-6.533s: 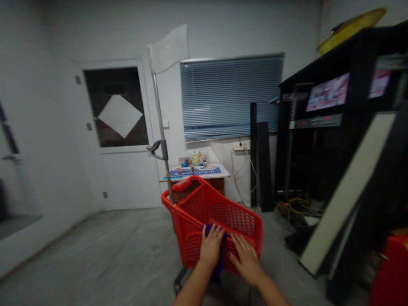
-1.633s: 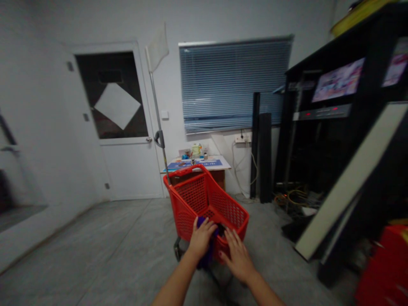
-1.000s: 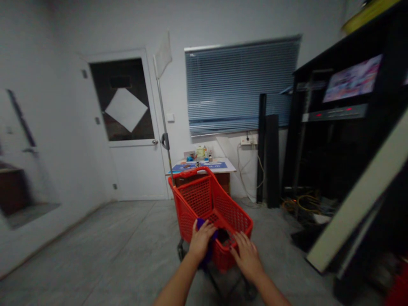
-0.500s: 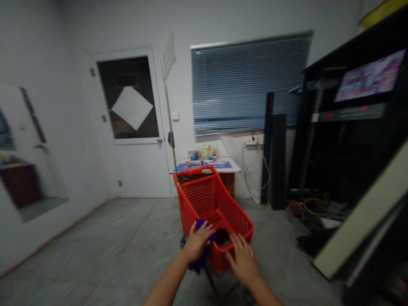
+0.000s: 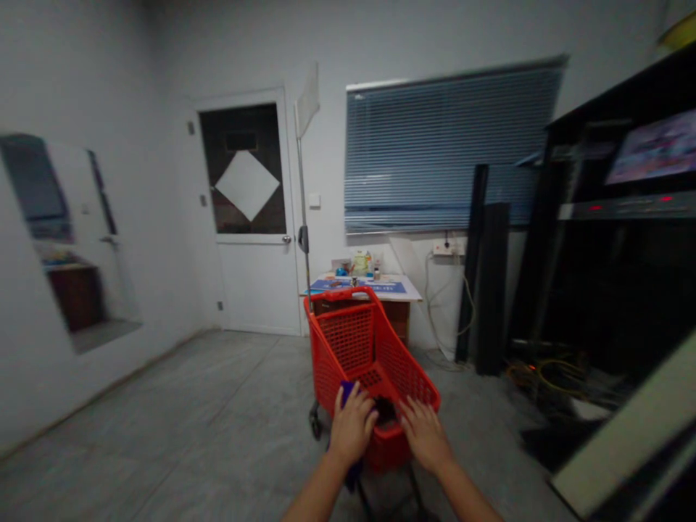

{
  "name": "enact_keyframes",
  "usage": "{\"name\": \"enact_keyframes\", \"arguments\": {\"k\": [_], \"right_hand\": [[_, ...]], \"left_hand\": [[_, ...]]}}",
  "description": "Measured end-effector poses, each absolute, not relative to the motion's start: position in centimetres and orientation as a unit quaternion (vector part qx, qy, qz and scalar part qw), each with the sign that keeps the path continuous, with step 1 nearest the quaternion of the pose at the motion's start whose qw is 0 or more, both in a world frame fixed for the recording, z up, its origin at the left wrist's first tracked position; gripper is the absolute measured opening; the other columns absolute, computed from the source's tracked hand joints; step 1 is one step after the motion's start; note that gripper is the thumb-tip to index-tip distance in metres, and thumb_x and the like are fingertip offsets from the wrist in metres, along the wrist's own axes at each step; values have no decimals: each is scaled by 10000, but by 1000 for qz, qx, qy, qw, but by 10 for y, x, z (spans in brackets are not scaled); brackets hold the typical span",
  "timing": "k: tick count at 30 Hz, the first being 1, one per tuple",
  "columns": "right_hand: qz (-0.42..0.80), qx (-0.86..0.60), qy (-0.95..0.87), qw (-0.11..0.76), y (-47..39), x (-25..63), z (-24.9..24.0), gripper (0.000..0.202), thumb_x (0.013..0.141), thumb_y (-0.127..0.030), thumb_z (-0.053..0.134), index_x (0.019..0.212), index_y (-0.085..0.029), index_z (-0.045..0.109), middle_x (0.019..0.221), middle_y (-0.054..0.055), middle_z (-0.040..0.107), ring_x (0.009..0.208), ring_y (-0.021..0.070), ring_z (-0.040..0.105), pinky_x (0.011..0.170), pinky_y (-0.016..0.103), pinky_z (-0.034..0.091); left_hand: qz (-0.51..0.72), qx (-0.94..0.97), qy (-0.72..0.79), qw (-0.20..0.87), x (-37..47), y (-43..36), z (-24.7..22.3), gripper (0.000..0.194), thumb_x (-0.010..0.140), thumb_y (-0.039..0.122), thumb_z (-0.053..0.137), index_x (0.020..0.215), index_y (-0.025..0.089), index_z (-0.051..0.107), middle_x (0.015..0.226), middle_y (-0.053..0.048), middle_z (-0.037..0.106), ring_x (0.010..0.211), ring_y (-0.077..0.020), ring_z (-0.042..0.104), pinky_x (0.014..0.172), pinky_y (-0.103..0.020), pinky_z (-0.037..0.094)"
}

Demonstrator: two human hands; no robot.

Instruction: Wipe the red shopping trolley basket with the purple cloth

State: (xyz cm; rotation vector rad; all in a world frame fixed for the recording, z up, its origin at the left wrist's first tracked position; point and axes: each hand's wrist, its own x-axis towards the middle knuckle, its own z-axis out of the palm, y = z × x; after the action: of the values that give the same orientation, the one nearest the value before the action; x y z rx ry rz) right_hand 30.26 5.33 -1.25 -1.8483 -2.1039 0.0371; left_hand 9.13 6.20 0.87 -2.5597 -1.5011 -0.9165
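Note:
A red plastic shopping cart stands before me on its wheels. My left hand is on the near left corner of its rim, fingers bent over a purple cloth. Part of the cloth hangs down outside the basket, mostly hidden behind my hand and wrist. On the near right part of the rim lies my right hand, its fingers stretched out and with nothing held in them. Between both hands a dark object shows inside the basket; I cannot make out what it is.
Behind the cart is a small table with a printed sheet and small items. A pole with a white flag rises at the cart's far left. A black rack, loose cables and a leaning pale board are on the right.
The view has swung left, so the room sits further right. My left hand has turned more upright on the cloth, and my right hand rests further onto the rim.

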Motion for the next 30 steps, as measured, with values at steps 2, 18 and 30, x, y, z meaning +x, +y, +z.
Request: {"name": "enact_keyframes", "arguments": {"k": [2,18,30], "right_hand": [[11,-645,-744,174,51,299,-14,530,954,-474,269,1386,-244,473,1464,41,429,1359,215,363,1159,445,177],[0,-673,-715,189,40,247,-11,610,931,-542,300,1411,-193,445,1463,94,422,1344,271,383,1153,454,190],[-22,-692,-701,172,31,225,-7,595,944,-488,310,1424,-153,418,1458,116,426,1342,270,385,1148,448,198]], "left_hand": [[-284,-822,-493,20,87,67,11,284,968,348,433,1198,297,591,1365,-23,560,1389,-230,325,1161,-565,114],[-265,-837,-478,32,58,46,7,307,969,343,432,1240,292,569,1348,-21,578,1392,-225,327,1178,-557,119],[-302,-806,-504,70,53,44,-3,280,978,261,384,1135,244,615,1274,-26,626,1388,-217,336,1168,-529,215]]}}
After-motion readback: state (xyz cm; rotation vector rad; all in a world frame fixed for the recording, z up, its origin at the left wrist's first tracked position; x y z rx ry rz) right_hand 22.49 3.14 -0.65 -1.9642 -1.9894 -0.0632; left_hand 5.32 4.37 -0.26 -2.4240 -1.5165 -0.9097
